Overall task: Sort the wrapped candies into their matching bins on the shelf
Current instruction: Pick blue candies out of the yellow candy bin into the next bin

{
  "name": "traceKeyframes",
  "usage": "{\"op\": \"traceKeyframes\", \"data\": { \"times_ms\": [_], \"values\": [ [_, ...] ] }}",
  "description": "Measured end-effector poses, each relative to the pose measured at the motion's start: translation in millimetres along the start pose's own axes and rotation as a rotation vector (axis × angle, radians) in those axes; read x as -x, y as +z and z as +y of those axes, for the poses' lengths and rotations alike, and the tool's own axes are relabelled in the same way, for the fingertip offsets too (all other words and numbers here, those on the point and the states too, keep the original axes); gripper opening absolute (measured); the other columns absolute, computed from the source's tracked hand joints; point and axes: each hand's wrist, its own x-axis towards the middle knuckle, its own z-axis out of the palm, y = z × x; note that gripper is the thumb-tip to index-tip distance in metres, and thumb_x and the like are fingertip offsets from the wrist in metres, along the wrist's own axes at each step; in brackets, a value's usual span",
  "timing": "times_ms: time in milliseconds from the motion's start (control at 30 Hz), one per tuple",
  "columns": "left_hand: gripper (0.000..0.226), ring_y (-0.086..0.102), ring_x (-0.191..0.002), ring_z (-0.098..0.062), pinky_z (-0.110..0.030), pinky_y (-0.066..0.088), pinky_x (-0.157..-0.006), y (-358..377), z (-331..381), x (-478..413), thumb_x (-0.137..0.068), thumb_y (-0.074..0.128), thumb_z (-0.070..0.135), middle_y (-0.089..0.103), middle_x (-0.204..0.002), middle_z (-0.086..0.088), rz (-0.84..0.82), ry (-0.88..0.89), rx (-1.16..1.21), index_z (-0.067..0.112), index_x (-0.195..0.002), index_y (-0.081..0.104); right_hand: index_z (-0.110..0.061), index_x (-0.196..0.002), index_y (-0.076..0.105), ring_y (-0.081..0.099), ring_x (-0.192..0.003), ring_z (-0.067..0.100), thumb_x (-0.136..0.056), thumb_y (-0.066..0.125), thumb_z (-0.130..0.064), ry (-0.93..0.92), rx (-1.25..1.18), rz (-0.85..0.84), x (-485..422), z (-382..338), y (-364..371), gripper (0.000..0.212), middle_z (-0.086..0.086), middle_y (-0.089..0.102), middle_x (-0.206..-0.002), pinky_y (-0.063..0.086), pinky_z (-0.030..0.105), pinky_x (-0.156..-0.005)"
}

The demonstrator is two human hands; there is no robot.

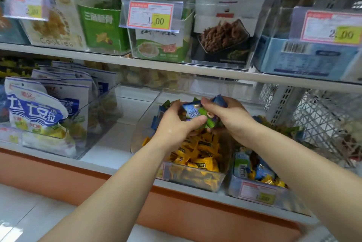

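Both my hands are over a clear plastic bin (148, 116) on the lower shelf. My left hand (176, 124) grips a bunch of blue and green wrapped candies (193, 113). My right hand (229, 116) holds the same bunch from the right, with a blue wrapper showing above its fingers. Below the hands the bin's front half is filled with yellow wrapped candies (197, 155). More blue and green candies lie at the bin's back. The bin to the right (254, 190) holds mixed blue, white and yellow candies.
Blue-and-white snack bags (35, 108) fill a clear bin at the left. The upper shelf (176, 66) carries boxes behind price tags (150, 15). A white wire basket (321, 120) stands at the right. An orange base strip (195, 206) runs below the lower shelf.
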Motion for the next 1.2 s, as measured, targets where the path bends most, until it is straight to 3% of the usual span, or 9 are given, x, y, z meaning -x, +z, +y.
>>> {"op": "traceKeyframes", "data": {
  "times_ms": [67, 167, 400, 533, 633, 733, 933, 1100, 1200],
  "values": [
    [0.035, 0.073, -0.094, -0.016, -0.025, 0.057, -0.067, 7, 7, 6, -0.085, 0.078, 0.024, 0.073, -0.107, -0.004, -0.048, -0.039, 0.084, 0.017, -0.115, 0.063, -0.016, -0.094, 0.07, 0.067, -0.064, 0.022, -0.064, 0.083, -0.059, 0.037, -0.144, -0.017, 16, -1, -12, 0.054, 0.006, 0.073, -0.079, 0.053, 0.03, -0.055],
    [0.034, 0.073, -0.098, -0.022, -0.031, 0.058, -0.075, 17, 13, 14, -0.09, 0.072, 0.02, 0.074, -0.11, -0.01, -0.109, -0.11, 0.223, 0.009, -0.12, 0.063, -0.021, -0.083, 0.074, 0.064, -0.06, 0.018, -0.055, 0.085, -0.06, 0.092, -0.26, -0.054, 34, 0, -31, 0.05, 0.006, 0.072, -0.078, 0.052, 0.028, -0.054],
    [0.024, 0.073, -0.076, -0.02, -0.025, 0.057, -0.059, 56, 21, 25, -0.09, 0.072, 0.017, 0.077, -0.089, -0.01, -0.065, -0.306, 0.426, 0.004, -0.109, 0.066, -0.017, -0.088, 0.075, 0.061, -0.055, 0.016, -0.073, 0.08, -0.046, 0.185, -0.414, -0.005, 58, 5, -55, 0.033, 0.006, 0.07, -0.076, 0.052, 0.026, -0.051],
    [0.027, 0.075, -0.08, -0.021, -0.025, 0.056, -0.057, 64, 20, 22, -0.088, 0.075, 0.021, 0.078, -0.089, -0.006, 0.004, -0.272, 0.339, 0.008, -0.109, 0.064, -0.01, -0.104, 0.07, 0.067, -0.06, 0.018, -0.083, 0.078, -0.037, 0.164, -0.313, 0.06, 54, 6, -55, 0.035, 0.009, 0.073, -0.081, 0.055, 0.031, -0.062],
    [0.025, 0.075, -0.073, -0.022, -0.023, 0.055, -0.052, 57, 18, 16, -0.09, 0.072, 0.018, 0.077, -0.087, -0.01, 0.059, -0.27, 0.359, 0.005, -0.109, 0.064, -0.009, -0.106, 0.069, 0.07, -0.064, 0.02, -0.082, 0.08, -0.032, 0.144, -0.256, 0.033, 43, 5, -42, 0.035, 0.01, 0.075, -0.084, 0.057, 0.029, -0.061],
    [0.022, 0.074, -0.073, -0.024, -0.024, 0.057, -0.055, 47, 13, 13, -0.091, 0.071, 0.014, 0.077, -0.086, -0.011, 0.1, -0.272, 0.385, 0.003, -0.109, 0.064, -0.011, -0.103, 0.069, 0.071, -0.068, 0.022, -0.081, 0.081, -0.034, 0.132, -0.167, 0.023, 31, 6, -30, 0.034, 0.009, 0.076, -0.085, 0.061, 0.036, -0.071],
    [0.022, 0.074, -0.073, -0.021, -0.022, 0.056, -0.057, 35, 9, 1, -0.087, 0.076, 0.013, 0.076, -0.09, -0.015, 0.181, -0.22, 0.321, 0.002, -0.103, 0.066, -0.016, -0.099, 0.072, 0.071, -0.067, 0.016, -0.08, 0.081, -0.037, 0.104, -0.183, 0.054, 24, 10, -35, 0.03, 0.003, 0.075, -0.079, 0.054, 0.026, -0.057],
    [0.014, 0.075, -0.076, -0.019, -0.022, 0.057, -0.062, 48, 17, -4, -0.086, 0.077, 0.012, 0.077, -0.082, -0.004, 0.141, -0.144, 0.23, 0.006, -0.095, 0.068, -0.02, -0.1, 0.067, 0.067, -0.07, 0.01, -0.079, 0.079, -0.044, 0.058, -0.026, 0.3, 36, 24, -75, 0.034, 0.0, 0.072, -0.082, 0.054, 0.027, -0.056],
    [0.013, 0.073, -0.069, -0.012, -0.021, 0.055, -0.06, 73, 26, -10, -0.085, 0.077, 0.013, 0.076, -0.078, 0.002, 0.054, -0.084, 0.122, 0.012, -0.095, 0.068, -0.019, -0.117, 0.057, 0.064, -0.078, 0.01, -0.079, 0.075, -0.055, 0.042, 0.2, 0.446, 38, 25, -110, 0.055, -0.006, 0.062, -0.103, 0.053, 0.03, -0.068]
  ]
}}
